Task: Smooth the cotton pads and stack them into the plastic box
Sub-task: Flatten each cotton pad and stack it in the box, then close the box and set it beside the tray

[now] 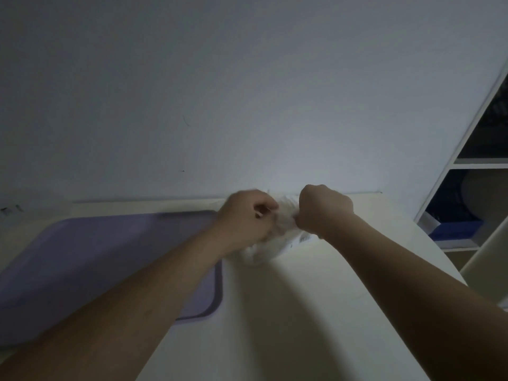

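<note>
A crumpled white plastic bag of cotton pads (277, 243) lies on the white table (316, 312) near its far edge, by the wall. My left hand (248, 215) grips the bag's top from the left with curled fingers. My right hand (324, 209) grips the same top from the right, fist closed. The two hands are close together, with bunched white material between them. No single cotton pads and no plastic box are visible. The picture is dim and a little blurred.
A lilac mat (96, 265) with rounded corners covers the table's left part, under my left forearm. The pale wall (247, 92) stands right behind the table. At the right is a white shelf unit (467, 163) with dark and blue things inside.
</note>
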Available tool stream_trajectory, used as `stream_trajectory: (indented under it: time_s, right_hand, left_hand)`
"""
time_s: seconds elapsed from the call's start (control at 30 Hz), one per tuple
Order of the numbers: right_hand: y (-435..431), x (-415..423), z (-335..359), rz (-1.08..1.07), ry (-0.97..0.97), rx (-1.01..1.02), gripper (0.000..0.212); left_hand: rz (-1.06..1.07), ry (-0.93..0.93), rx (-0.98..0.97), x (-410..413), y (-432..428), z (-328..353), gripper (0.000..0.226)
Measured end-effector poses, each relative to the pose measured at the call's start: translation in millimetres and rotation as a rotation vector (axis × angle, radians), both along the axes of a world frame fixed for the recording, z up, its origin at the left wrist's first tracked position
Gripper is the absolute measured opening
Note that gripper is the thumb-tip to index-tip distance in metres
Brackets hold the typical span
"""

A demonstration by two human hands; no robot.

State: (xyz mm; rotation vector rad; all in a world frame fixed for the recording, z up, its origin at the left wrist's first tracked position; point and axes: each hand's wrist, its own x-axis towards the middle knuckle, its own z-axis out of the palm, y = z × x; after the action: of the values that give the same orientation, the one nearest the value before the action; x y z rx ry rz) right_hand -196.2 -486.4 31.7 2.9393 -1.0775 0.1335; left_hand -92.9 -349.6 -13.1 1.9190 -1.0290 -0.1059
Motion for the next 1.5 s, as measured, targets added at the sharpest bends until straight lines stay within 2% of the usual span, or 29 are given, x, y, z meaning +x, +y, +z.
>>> stream_trajectory:
  time_s: [0.03, 0.1, 0.17, 0.23, 0.33, 0.37, 0.43, 0.53, 0.6, 0.7, 0.77, 0.83, 0.87, 0.93, 0.97, 1.03, 1.1, 1.17, 1.23, 1.33, 1.4, 1.5]
  right_hand:
    - [0, -2, 1, 0.01, -0.03, -0.092, 0.016]
    - [1, -2, -1, 0.022, -0.059, -0.172, 0.018]
    - [0, -1, -6, 0.007, -0.076, -0.08, 0.013]
    - [-1, -1, -14, -0.013, -0.06, 0.026, 0.011]
    - [1, -2, -21, 0.043, -0.148, -0.077, 0.024]
    - [4, -2, -22, 0.101, -0.222, -0.098, 0.03]
    - [13, -1, -26, 0.255, -0.279, -0.01, 0.047]
    - [24, 7, -41, 0.383, -0.091, 0.112, 0.072]
    - [26, 11, -58, 0.42, -0.027, 0.073, 0.072]
    - [25, 13, -71, 0.418, -0.078, 0.021, 0.071]
    - [25, 16, -73, 0.386, -0.109, 0.073, 0.078]
    - [24, 15, -74, 0.327, -0.267, 0.175, 0.087]
    - [24, 12, -76, 0.307, -0.442, 0.227, 0.086]
    - [27, 5, -81, 0.206, -0.863, 0.285, 0.07]
    - [28, 1, -80, 0.125, -1.008, 0.334, 0.062]
    - [26, -3, -74, -0.017, -1.141, 0.595, 0.058]
    - [21, -4, -69, -0.141, -1.216, 0.934, 0.058]
    - [14, -8, -66, -0.192, -1.234, 1.058, 0.048]
    - [14, -14, -67, -0.167, -1.146, 0.987, 0.023]
    - [13, -21, -76, -0.134, -1.045, 0.907, 0.017]
    - [16, -24, -78, -0.145, -1.017, 0.888, 0.035]
    - [24, -29, -79, -0.148, -1.034, 0.857, 0.041]
  left_hand:
    - [0.12, -0.009, -0.053, 8, 3, 2, 0.014]
    - [0.303, -0.032, -0.001, 28, 13, 1, 0.015]
    - [0.368, 0.039, 0.155, 42, 22, -8, 0.022]
    - [0.377, 0.146, 0.184, 48, 27, -16, 0.029]
    - [0.411, 0.262, 0.128, 53, 28, -19, 0.042]
    - [0.418, 0.3, 0.113, 53, 27, -17, 0.038]
    - [0.402, 0.382, 0.098, 53, 27, -16, 0.028]
    - [0.369, 0.501, 0.025, 49, 29, -19, 0.027]
    - [0.388, 0.514, -0.053, 48, 31, -19, 0.026]
    - [0.342, 0.508, -0.163, 48, 35, -18, 0.029]
    - [0.325, 0.483, -0.185, 51, 36, -18, 0.041]
    - [0.306, 0.418, -0.196, 52, 38, -17, 0.038]
    - [0.301, 0.375, -0.192, 50, 39, -16, 0.035]
    - [0.311, 0.279, -0.167, 45, 43, -14, 0.029]
    - [0.308, 0.24, -0.148, 41, 46, -14, 0.027]
    - [0.268, 0.193, -0.113, 31, 53, -14, 0.026]
    - [0.215, 0.161, -0.068, 23, 59, -17, 0.03]
    - [0.154, 0.159, 0.019, 14, 65, -19, 0.037]
    - [0.121, 0.118, 0.109, 6, 68, -18, 0.038]
    - [0.104, -0.061, 0.161, -13, 68, -11, 0.032]
    - [0.048, -0.149, 0.246, -25, 65, -9, 0.042]
    - [-0.045, -0.329, 0.439, -34, 59, -16, 0.058]
